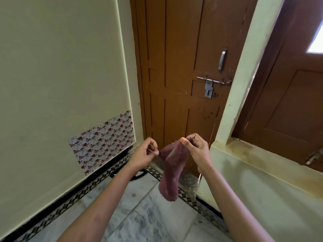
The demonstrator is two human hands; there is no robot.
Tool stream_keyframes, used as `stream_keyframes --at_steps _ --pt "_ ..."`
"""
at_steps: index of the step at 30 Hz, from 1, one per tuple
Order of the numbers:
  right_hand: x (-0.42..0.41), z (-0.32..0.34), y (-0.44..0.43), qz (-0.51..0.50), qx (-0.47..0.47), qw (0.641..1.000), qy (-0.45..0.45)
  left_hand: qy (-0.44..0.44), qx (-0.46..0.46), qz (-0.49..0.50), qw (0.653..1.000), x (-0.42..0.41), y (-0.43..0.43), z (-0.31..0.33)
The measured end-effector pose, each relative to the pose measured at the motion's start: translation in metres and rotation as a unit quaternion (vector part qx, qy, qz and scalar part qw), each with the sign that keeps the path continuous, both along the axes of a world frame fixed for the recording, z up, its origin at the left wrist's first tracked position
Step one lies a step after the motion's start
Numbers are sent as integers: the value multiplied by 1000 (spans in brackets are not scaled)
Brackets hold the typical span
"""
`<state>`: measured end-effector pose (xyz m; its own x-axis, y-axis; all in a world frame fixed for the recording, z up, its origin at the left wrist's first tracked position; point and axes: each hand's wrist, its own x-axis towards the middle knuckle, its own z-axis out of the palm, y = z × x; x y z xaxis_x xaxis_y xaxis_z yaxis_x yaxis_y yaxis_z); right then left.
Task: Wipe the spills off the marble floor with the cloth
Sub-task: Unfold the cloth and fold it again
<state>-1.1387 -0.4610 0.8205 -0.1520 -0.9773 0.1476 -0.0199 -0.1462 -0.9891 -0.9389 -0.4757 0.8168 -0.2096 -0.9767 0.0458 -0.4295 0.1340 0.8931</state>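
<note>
Left hand (146,151) and right hand (195,147) each pinch a top corner of the cloth (172,170), which hangs above the floor (148,215). Recommend folding it flat into a pad before wiping.

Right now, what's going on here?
A person holds a maroon cloth up with both hands: the left hand pinches one top edge, the right hand the other. The cloth hangs clear of the marble floor, in front of a brown door. No wiping under way yet.
</note>
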Motion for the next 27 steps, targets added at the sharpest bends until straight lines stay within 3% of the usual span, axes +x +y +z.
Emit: stream_keyframes --at_steps 5,9,14,20,27 --pt "-3 -1 -5 -8 -15 1000 5 -110 -107 -62 986 8 -10 22" --pt "-4 -1 -10 -26 -39 998 48 -262 -182 -88 944 10 -16 41" --pt "0 4 -11 -12 -64 996 64 -344 -234 -104 903 12 -20 55" --pt "1 8 -13 5 -66 994 83 -371 -263 -139 880 20 -25 48" --pt "4 7 -14 2 -35 998 57 -241 -148 -146 948 27 -21 46"
